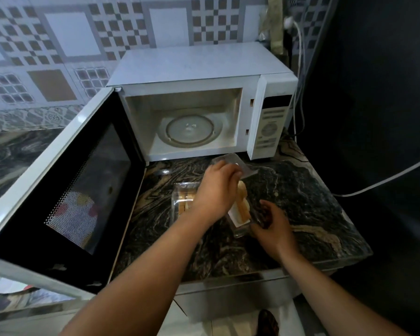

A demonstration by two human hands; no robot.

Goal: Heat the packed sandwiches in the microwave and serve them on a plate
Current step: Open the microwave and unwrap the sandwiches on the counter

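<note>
A white microwave (204, 69) stands on the dark marble counter (301, 197), its door (83, 185) swung wide to the left and its glass turntable (190, 129) bare. In front of it lie two clear plastic sandwich packs. My left hand (216, 190) grips the raised clear lid (230, 162) of the right pack (240, 209), whose sandwich shows pale and upright. My right hand (272, 224) holds that pack's near end from the right. The second pack (182, 197) lies closed to the left, partly hidden by my left wrist.
The open door blocks the counter's left side. A white cable (386, 178) runs along the dark wall at the right, and a plug (289, 23) sits in a socket behind the microwave. The counter's front edge (252, 272) drops to a tiled floor.
</note>
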